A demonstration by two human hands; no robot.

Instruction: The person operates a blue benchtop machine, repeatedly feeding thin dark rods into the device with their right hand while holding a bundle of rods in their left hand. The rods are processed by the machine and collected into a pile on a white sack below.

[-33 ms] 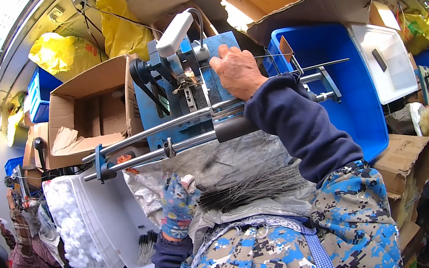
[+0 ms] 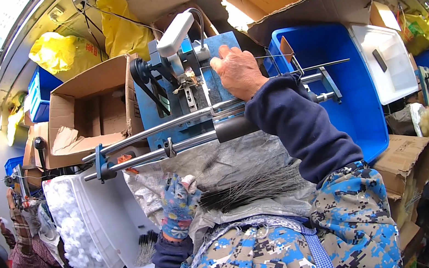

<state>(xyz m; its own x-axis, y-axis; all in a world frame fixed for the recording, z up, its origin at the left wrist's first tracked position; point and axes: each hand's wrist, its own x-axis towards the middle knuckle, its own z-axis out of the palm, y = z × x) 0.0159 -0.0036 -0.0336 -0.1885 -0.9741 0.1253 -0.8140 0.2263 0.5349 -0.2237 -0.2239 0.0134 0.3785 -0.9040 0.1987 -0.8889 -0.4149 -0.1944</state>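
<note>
My bare right hand (image 2: 238,72) lies on the blue bench machine (image 2: 220,41), its fingers curled down. A thin metal wire (image 2: 269,56) runs out from beside it to the right. Whatever those fingers hold is hidden beneath the hand. My left hand (image 2: 176,206), in a patterned blue glove, is closed low in front of me with its fingertips together. Beside it, a loose bundle of thin dark wires (image 2: 253,188) lies on a grey plastic sheet (image 2: 261,152). I cannot make out what the left fingers grip.
Two steel rails (image 2: 188,145) cross in front of the machine. A cardboard box (image 2: 91,108) stands left, a blue bin (image 2: 358,96) right. White fluffy pieces fill part of a white tub (image 2: 107,227). Other people (image 2: 28,256) work at the far left and right.
</note>
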